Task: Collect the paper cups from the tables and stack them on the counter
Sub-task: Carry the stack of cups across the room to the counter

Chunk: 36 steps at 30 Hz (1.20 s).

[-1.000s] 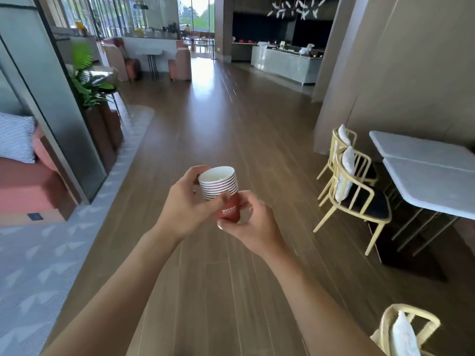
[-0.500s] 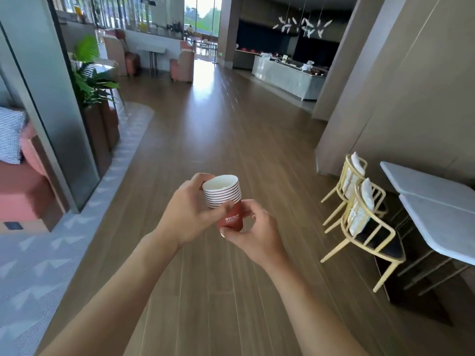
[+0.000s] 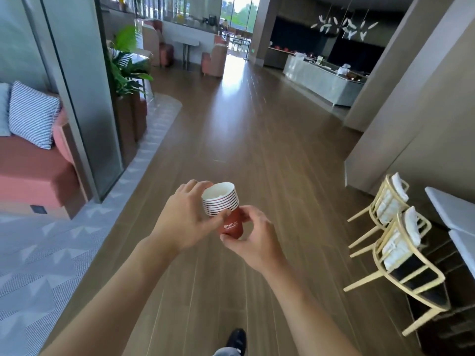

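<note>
A stack of paper cups [image 3: 224, 208] is held in the air in front of the person, above the wood floor [image 3: 246, 140], tilted a little with its open mouth up and away. The nested white rims with dark stripes sit at the top, and the red bottom cup with white lettering shows below. The left hand [image 3: 183, 218] wraps the striped rims from the left, its fingers curled behind the stack and its thumb pressed across the front. The right hand [image 3: 253, 236] pinches the red base, thumb at the lower front edge and fingers curled round the far side. Both bare forearms reach up from the bottom edge of the view. Below them, a dark shoe [image 3: 236, 339] is on the floor. To the right, two yellow-framed chairs [image 3: 401, 242] with white cushions stand beside white tables [image 3: 452, 214] at the right edge, against a beige wall. To the left, a patterned grey carpet [image 3: 38, 253] meets the floor, with a coral sofa [image 3: 30, 173] carrying a striped pillow [image 3: 32, 114], a glass partition, and a plant [image 3: 126, 65] in a brown planter. Far ahead on the right stands a long pale counter [image 3: 321, 80] with small items on top, too far to make out, under a hanging white light fixture. Coral armchairs stand near the bright doorway at the far end.
</note>
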Each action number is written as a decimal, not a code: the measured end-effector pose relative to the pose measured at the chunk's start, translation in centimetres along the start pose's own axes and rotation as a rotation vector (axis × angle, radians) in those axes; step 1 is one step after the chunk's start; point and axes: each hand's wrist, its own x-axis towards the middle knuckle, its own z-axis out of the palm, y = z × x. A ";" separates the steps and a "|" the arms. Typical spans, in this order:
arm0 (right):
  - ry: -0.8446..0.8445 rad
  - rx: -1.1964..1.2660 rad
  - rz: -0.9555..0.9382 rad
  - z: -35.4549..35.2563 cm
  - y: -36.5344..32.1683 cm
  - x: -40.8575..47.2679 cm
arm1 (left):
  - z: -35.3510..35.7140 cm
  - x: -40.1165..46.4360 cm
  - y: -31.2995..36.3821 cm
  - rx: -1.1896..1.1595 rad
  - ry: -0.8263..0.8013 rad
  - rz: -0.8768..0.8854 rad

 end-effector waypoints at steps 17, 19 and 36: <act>0.044 0.052 0.007 -2.2 15.2 24.1 | 12.3 26.4 -3.5 -0.153 -0.087 -0.057; 0.045 0.064 0.025 -2.8 17.0 26.4 | 14.0 29.2 -3.6 -0.156 -0.099 -0.072; 0.122 0.114 0.168 -3.0 25.5 42.7 | 23.0 48.7 -9.2 -0.291 -0.142 -0.017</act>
